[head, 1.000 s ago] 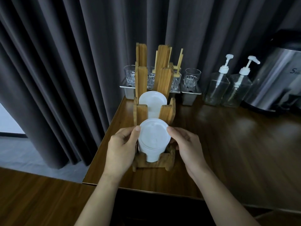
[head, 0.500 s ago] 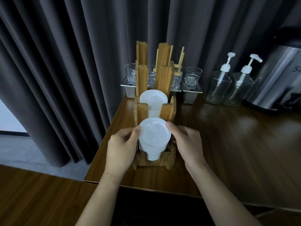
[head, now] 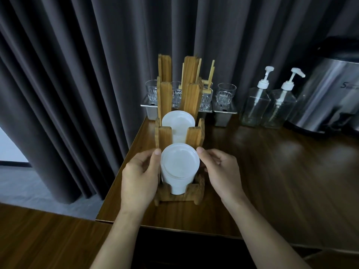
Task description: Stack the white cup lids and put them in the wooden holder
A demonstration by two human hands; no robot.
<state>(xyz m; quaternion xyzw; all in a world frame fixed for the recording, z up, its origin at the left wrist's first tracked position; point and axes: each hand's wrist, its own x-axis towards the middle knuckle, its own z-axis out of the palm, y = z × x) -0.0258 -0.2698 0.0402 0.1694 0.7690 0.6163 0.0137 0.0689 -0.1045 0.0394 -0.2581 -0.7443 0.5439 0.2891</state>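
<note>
Dark wood counter (head: pixel 281 181), curtain (head: pixel 77 74) behind it; a steel urn (head: pixel 330 98) and two pump bottles (head: pixel 270 101) stand well off to the right. They look out of reach of any mishap here.

Wooden holder (head: pixel 179 195) stands near the counter's left front corner, a row of slotted bays running away from the camera. Risk one: it is tall, narrow and close to the edge, so a sideways shove while seating the lids could slide or tip it. Glasses (head: pixel 226 94) on steel trays sit just behind it.

Middle bay holds a stack of white lids (head: pixel 178 121) already. Nearest bay holds the stack of lids (head: pixel 179 167) now being seated; its lower end shows through the front cut-out, so it seems down or nearly so (whether it touches the base I cannot tell).

Left hand (head: pixel 138 179) and right hand (head: pixel 223 171) flank this stack, thumbs pressed to the top lid's rim on either side, the other fingers curled round the sides behind. Both are clamped on it lightly.

Risk two: uneven thumb pressure could cock the top lid, fan the stack, and jam it against the side slats (head: pixel 194 135).

Risk three: releasing before the stack is seated could let loose lids skew or spill forward through the open front.
</note>
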